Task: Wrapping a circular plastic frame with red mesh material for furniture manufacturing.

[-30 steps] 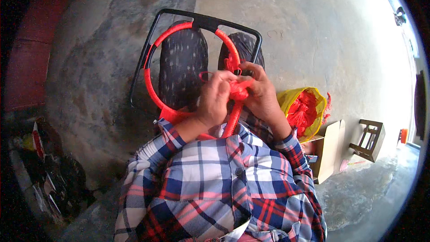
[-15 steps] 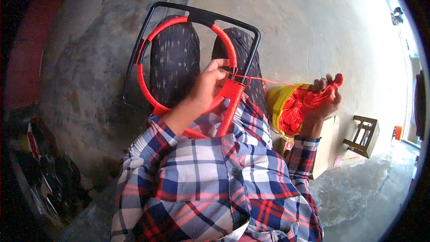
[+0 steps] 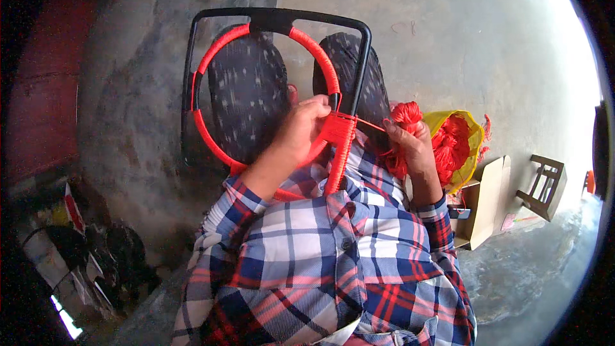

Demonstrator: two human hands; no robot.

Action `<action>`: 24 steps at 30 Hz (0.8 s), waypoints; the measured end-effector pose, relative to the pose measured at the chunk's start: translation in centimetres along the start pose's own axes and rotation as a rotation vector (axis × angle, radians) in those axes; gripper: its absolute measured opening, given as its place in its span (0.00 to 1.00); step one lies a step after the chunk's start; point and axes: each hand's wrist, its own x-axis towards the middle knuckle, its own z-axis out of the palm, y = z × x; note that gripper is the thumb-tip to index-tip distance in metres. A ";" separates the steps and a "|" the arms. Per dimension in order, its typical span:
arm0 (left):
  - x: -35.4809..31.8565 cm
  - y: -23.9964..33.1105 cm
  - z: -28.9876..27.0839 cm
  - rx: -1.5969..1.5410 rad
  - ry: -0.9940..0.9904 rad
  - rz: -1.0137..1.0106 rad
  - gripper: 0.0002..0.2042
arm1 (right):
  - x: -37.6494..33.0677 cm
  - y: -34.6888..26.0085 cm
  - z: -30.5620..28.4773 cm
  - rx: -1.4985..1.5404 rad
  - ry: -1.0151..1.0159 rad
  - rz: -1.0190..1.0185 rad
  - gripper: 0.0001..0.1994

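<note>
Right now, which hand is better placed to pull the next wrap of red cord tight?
Right hand: it holds the red cord taut by the bundle. The left hand grips the frame, steadying it.

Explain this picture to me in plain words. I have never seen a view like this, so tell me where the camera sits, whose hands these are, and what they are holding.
The camera is worn on a person's head and looks down, so you see their own arms in a plaid shirt coming up from the bottom edge. The wide lens bends straight lines near the rim.

In front of them stands a black metal frame with a ring inside it, wrapped in red cord. The left hand grips the ring where the wrapping is thickest. The right hand holds a bundle of red cord, with one strand stretched tight back to the frame.

On the concrete floor to the right lie a yellow bag with more red cord, a cardboard box and a small wooden stool.
</note>
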 end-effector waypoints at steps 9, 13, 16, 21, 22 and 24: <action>-1.7 -1.6 -1.5 -0.032 -0.023 0.044 0.14 | -2.5 1.2 0.4 -0.135 -0.191 -0.093 0.03; -1.6 0.6 -1.0 -0.050 -0.107 0.055 0.13 | -1.9 -0.2 -1.1 0.108 0.194 0.030 0.03; -2.7 1.1 -2.7 -0.043 -0.048 0.096 0.13 | -0.5 1.8 -10.9 0.339 0.335 -0.030 0.13; -2.0 1.0 -2.3 -0.034 -0.033 0.027 0.12 | -1.8 1.7 -17.5 0.172 0.461 -0.297 0.25; -1.7 0.8 -2.2 -0.022 0.004 0.024 0.12 | -1.5 0.5 -14.2 0.207 0.595 -0.247 0.21; -1.2 0.3 -2.2 0.006 -0.078 0.005 0.13 | -0.2 -0.9 -11.8 0.238 0.577 -0.169 0.18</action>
